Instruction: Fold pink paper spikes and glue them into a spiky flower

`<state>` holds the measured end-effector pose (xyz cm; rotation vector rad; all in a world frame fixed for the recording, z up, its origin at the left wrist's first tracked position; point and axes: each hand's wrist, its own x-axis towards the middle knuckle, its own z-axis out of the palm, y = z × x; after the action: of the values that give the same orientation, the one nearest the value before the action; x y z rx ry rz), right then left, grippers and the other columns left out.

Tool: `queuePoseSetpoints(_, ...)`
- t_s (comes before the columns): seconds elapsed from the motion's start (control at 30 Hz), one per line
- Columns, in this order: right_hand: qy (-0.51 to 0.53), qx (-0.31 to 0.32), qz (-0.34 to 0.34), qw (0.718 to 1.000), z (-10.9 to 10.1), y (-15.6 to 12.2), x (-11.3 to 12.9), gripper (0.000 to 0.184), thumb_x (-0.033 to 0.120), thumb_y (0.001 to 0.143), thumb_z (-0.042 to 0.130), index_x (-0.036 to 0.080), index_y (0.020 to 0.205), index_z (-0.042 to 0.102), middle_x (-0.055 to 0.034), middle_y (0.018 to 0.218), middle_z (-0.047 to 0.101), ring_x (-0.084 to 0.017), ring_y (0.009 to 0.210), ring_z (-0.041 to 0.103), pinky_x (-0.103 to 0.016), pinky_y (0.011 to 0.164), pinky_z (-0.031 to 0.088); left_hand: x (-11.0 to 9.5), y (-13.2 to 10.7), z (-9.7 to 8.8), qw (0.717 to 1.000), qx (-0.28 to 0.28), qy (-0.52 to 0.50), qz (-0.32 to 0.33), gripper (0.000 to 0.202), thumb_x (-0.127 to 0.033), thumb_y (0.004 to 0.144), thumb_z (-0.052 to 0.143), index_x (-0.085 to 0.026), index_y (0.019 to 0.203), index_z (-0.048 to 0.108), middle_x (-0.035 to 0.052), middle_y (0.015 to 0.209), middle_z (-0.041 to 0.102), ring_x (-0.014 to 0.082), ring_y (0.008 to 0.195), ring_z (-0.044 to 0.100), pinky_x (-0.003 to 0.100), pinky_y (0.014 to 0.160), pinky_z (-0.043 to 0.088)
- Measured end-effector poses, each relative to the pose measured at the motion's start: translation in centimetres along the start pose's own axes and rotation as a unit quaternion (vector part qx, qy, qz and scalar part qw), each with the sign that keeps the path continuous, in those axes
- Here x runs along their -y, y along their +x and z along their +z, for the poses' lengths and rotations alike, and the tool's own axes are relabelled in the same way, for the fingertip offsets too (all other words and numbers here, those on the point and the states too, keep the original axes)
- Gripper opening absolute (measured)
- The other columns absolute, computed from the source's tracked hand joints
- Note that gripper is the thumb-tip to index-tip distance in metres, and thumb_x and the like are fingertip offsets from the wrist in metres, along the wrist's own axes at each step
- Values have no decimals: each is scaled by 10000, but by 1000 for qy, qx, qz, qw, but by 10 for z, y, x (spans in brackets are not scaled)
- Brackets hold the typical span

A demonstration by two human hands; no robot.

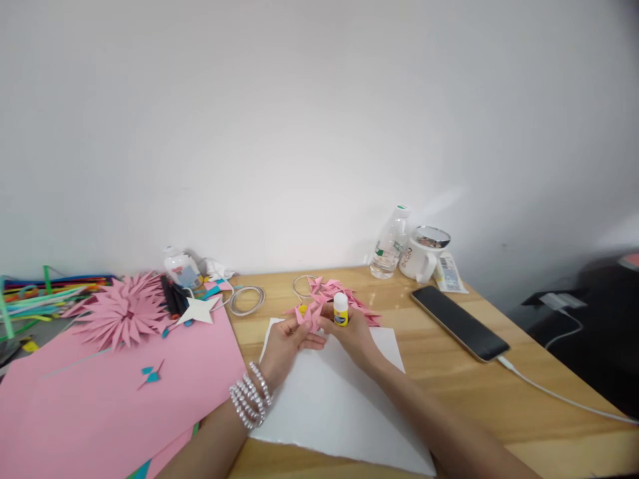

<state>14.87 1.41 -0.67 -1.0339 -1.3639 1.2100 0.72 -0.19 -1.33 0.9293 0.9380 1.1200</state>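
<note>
My left hand [289, 340], with bead bracelets on the wrist, pinches a small folded pink paper piece [308, 315] above a white sheet [329, 406]. My right hand [353, 336] is closed round a small white glue bottle with a yellow label [341, 309], held upright and touching the pink piece. Just behind the hands lies a heap of folded pink paper points [344, 294]. A yellow cap [302, 309] shows beside my left fingers.
A big pink sheet [114, 392] and a spiky pink paper flower [122, 311] lie left, with a white paper star [198, 310] and coloured strips [40, 293]. A phone on a cable [459, 322], a water bottle [391, 243] and a white mug [423, 254] stand right on the wooden table [499, 399].
</note>
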Motion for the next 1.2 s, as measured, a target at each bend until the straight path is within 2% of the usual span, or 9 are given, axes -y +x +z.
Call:
queuePoseSetpoints(0.2, 21, 0, -7, 1000, 0, -3, -7, 189, 295, 628, 660, 150, 573, 552, 3, 581, 575, -136, 575, 525, -252, 568, 429, 1, -3, 4, 1000, -4, 12, -12, 277, -325, 651, 689, -59, 720, 661, 91, 632, 676, 193, 584, 648, 334, 623, 531)
queuePoseSetpoints(0.43, 39, -45, 15, 998, 0, -5, -12, 244, 315, 526, 740, 147, 646, 611, -24, 602, 641, -168, 574, 583, -281, 572, 472, -1, -5, 3, 999, 13, 41, -25, 320, -330, 656, 684, -30, 767, 671, 143, 692, 694, 209, 615, 656, 346, 637, 539)
queuePoseSetpoints(0.53, 50, -37, 35, 997, 1, -5, -15, 271, 332, 501, 753, 142, 639, 618, -33, 577, 647, -174, 544, 588, -292, 554, 482, 1, -4, 2, 998, 21, 54, -30, 329, -331, 651, 688, -30, 783, 672, 146, 706, 696, 214, 617, 659, 354, 641, 542)
queuePoseSetpoints(0.7, 67, -27, 28, 997, 3, -4, -18, 242, 322, 530, 742, 147, 640, 616, -22, 589, 648, -163, 550, 588, -289, 573, 489, 2, -3, 2, 998, 1, 58, -16, 311, -342, 647, 688, -48, 747, 665, 123, 685, 693, 202, 577, 655, 346, 622, 546)
queuePoseSetpoints(0.83, 66, 15, 19, 998, 3, -4, -17, 230, 291, 555, 726, 150, 713, 637, -19, 668, 648, -165, 633, 590, -279, 608, 483, -2, -5, 5, 999, -14, 46, -12, 309, -355, 653, 679, -49, 698, 660, 120, 646, 688, 197, 573, 652, 334, 636, 539)
queuePoseSetpoints(0.97, 59, -15, 32, 998, 3, -5, -16, 209, 292, 570, 709, 143, 683, 615, -1, 612, 610, -141, 579, 554, -258, 555, 453, -4, -7, 8, 999, -15, 34, -14, 320, -362, 659, 670, -46, 705, 663, 122, 645, 684, 197, 578, 647, 332, 632, 533)
queuePoseSetpoints(1.13, 58, -56, 52, 995, 3, -7, -15, 248, 289, 545, 720, 137, 707, 608, -10, 638, 609, -150, 608, 555, -277, 597, 453, -1, -8, 9, 998, -34, 48, -3, 285, -355, 668, 660, -70, 680, 651, 70, 538, 646, 134, 487, 587, 251, 528, 496)
queuePoseSetpoints(1.2, 65, -53, 55, 995, 3, -8, -15, 256, 291, 537, 729, 138, 707, 614, -15, 648, 620, -160, 629, 568, -292, 633, 459, -1, -8, 9, 998, -41, 54, -3, 272, -350, 667, 660, -79, 648, 642, 47, 481, 615, 111, 446, 551, 220, 483, 462)
